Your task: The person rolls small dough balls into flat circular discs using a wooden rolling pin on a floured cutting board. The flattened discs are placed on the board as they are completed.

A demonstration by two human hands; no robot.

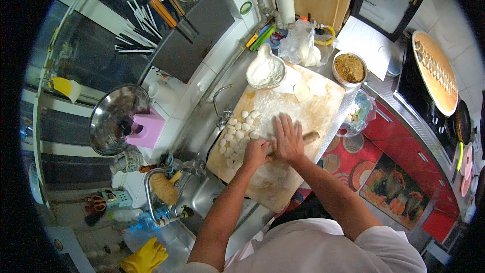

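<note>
On a floured wooden board (322, 110) my right hand (288, 138) lies palm down, fingers extended, over a wooden rolling pin (311, 137), whose end sticks out to the right. Close beside it, my left hand (257, 153) has its fingers bent together at the edge of a piece of dough, mostly hidden by the hands. Several small dough balls (239, 134) lie left of my hands. Beyond them are a bowl of flour (266, 71) and flat round dough wrappers (302, 93). A bowl of brown filling (349, 68) stands past the board's far right corner.
The board rests across a steel sink (202, 197) with a faucet (222, 115) at its left. A round tray (435, 72) with rows of dumplings sits on the stove at right. A plastic bag (358, 115) hangs by the counter edge. Yellow rubber gloves (146, 256) lie lower left.
</note>
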